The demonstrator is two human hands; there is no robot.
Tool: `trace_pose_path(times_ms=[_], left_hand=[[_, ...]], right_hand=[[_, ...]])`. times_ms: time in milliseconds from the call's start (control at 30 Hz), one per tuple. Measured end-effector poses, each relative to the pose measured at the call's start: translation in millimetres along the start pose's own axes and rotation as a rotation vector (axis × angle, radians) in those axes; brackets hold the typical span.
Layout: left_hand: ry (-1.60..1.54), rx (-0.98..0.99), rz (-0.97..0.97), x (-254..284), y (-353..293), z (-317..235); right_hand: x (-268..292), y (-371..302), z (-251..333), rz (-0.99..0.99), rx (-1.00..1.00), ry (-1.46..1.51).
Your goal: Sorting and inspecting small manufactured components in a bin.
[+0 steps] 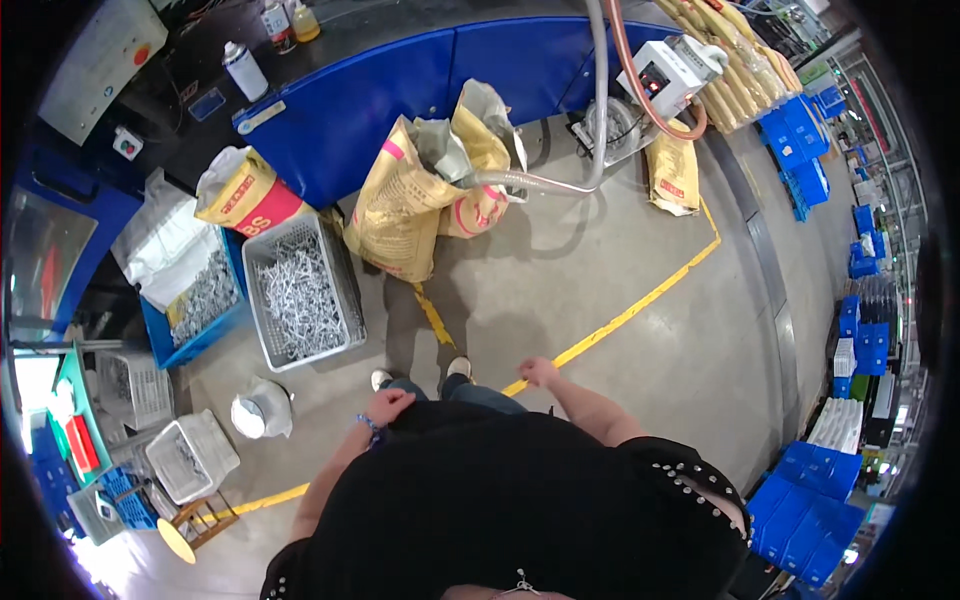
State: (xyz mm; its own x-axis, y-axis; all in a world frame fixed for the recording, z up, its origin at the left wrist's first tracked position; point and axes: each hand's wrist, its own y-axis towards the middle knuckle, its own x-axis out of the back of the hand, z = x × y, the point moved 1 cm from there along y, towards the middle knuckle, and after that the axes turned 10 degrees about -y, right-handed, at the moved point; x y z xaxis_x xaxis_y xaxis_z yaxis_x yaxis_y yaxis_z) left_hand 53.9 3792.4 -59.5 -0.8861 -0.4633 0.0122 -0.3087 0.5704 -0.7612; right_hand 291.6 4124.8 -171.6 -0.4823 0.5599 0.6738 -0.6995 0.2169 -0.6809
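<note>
Matt black cloth is seen in the top (500, 480), creased paper-like skin with a silvery lining in the tan sack (390, 215), smooth plastic in the grey crate (347, 275), bright metal in the parts (298, 300) inside it, and a glossy finish on the blue panel (350, 95).

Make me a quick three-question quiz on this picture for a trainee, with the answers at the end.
1. Which of the person's hands has a bracelet at its wrist?
2. True or false: the grey crate beside the blue crate is empty.
3. The floor line is: A red, B yellow, C green.

Key: 1. The left hand. 2. False; it holds many small grey parts. 3. B.
</note>
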Motion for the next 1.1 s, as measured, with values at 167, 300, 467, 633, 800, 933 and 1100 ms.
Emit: trace_pose_path(times_ms=[167, 300, 467, 633, 800, 933, 1100], left_hand=[[0.077, -0.270, -0.203, -6, 32, -26], [0.126, -0.206, -0.198, -2, 52, -43], [0.004, -0.140, -0.075, 20, 121, -52], [0.077, -0.046, -0.079, 37, 184, -118], [-0.073, -0.009, 0.080, 19, 249, -154], [-0.074, 0.055, -0.015, 12, 261, -185], [-0.165, 0.097, -0.123, -23, 304, -187]], right_hand=[[-4, -3, -81, -0.020, -0.505, 0.501], [9, 8, -91, -0.041, -0.491, 0.614], [55, 55, -82, 0.003, -0.368, 0.505], [156, 96, -86, 0.077, -0.281, 0.655], [234, 115, -182, -0.226, -0.388, 0.427], [346, 139, -247, -0.377, -0.440, -0.083], [506, 202, -377, -0.448, -0.688, -0.448]])
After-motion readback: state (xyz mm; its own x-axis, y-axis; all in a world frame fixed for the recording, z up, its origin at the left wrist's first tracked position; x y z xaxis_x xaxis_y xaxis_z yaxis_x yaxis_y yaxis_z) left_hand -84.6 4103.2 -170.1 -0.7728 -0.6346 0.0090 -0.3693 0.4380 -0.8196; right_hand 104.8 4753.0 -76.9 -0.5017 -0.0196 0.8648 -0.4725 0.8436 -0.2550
